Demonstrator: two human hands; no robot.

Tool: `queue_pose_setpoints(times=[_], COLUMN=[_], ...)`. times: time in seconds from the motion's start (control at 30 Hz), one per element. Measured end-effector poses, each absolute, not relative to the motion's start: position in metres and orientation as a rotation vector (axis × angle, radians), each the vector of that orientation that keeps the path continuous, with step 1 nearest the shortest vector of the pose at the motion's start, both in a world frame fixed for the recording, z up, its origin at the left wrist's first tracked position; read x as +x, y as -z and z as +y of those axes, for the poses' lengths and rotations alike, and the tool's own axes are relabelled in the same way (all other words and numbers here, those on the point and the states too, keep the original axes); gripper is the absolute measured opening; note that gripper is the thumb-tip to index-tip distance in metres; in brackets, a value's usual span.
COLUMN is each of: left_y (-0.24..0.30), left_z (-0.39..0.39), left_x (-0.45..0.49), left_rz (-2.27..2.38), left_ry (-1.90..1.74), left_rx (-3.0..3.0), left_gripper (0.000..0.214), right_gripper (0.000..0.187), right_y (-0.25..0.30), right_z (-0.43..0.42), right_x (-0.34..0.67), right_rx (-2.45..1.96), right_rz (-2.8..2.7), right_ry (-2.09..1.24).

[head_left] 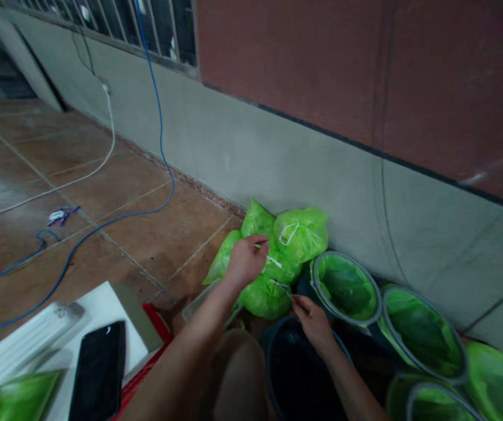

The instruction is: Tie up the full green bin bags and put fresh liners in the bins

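Note:
A pile of bright green plastic bags point(297, 234) with white drawstrings lies on the floor against the wall. My left hand point(246, 258) is closed on the top of one green bag, pinching the plastic. My right hand point(312, 318) is just below and to the right, fingers pinched on a thin white drawstring point(281, 286) that runs up to the bags. A dark empty bucket point(297, 365) sits under my right hand.
Several buckets lined with green bags point(347, 286) stand in a row along the grey wall to the right. A blue cable point(102, 225) and a white cable point(80, 175) trail over the tiled floor. A black phone point(99, 368) lies on a white board at lower left.

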State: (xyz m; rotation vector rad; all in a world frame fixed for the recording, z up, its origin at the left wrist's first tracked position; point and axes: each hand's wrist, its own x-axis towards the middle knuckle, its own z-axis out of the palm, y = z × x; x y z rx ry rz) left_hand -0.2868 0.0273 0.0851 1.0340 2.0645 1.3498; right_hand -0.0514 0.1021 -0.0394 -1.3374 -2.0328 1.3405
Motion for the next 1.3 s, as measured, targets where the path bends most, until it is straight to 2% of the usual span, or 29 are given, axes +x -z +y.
queue_pose_setpoints(times=[0.07,0.13,0.2,0.3,0.43,0.6,0.7,0.77,0.87,0.93,1.0,1.13,1.17,1.23,1.3], left_y=[-0.033,0.027,0.081,0.137,0.173,0.187,0.171,0.146,0.091,0.048,0.006,-0.068,-0.082,-0.107,-0.124], left_z=[-0.003,-0.038,-0.070,-0.096,-0.091,-0.081,-0.084,-0.087,-0.092,-0.093,-0.090,-0.077,-0.074,-0.070,-0.070], left_x=[-0.312,-0.319,-0.310,-0.290,-0.275,-0.271,-0.276,-0.282,-0.294,-0.299,-0.298,-0.277,-0.269,-0.254,-0.244], left_rz=[2.233,2.337,2.299,2.272,2.265,2.233,2.288,2.280,1.894,1.609,1.472,1.219,1.169,1.114,1.102], left_ry=[-1.179,-0.830,-0.574,-0.489,-0.490,-0.566,-0.678,-0.893,-1.603,-1.836,-1.941,-1.974,-1.959,-1.905,-1.864], left_rx=[0.856,0.621,0.471,0.366,0.344,0.328,0.326,0.275,-0.028,-0.100,-0.088,0.018,0.039,0.091,0.150], left_gripper=[0.028,0.028,0.028,0.038,0.051,0.010,0.007,0.009,0.020,0.023,0.025,0.031,0.033,0.038,0.042], right_gripper=[0.045,0.047,0.048,0.048,0.047,0.041,0.038,0.036,0.038,0.041,0.050,0.083,0.085,0.070,0.044], right_y=[0.049,0.055,0.058,0.058,0.055,0.053,0.048,0.041,0.023,0.007,-0.012,-0.051,-0.061,-0.077,-0.091], right_z=[0.096,0.095,0.097,0.100,0.094,0.077,0.073,0.072,0.070,0.066,0.061,0.045,0.042,0.035,0.030], right_x=[-0.028,-0.011,-0.004,-0.005,-0.016,-0.019,-0.020,-0.025,-0.039,-0.051,-0.065,-0.090,-0.093,-0.095,-0.085], right_rx=[-1.422,-1.467,-1.503,-1.565,-1.613,-1.627,-1.631,-1.592,-1.483,-1.365,-1.233,-0.962,-0.888,-0.770,-0.747], right_rz=[-1.983,-1.984,-1.994,-1.998,-2.012,-2.011,-2.007,-2.017,-2.003,-2.007,-2.021,-1.987,-1.981,-1.978,-1.952], right_ry=[-1.422,-1.426,-1.407,-1.403,-1.450,-1.526,-1.536,-1.529,-1.519,-1.531,-1.561,-1.670,-1.683,-1.688,-1.672])
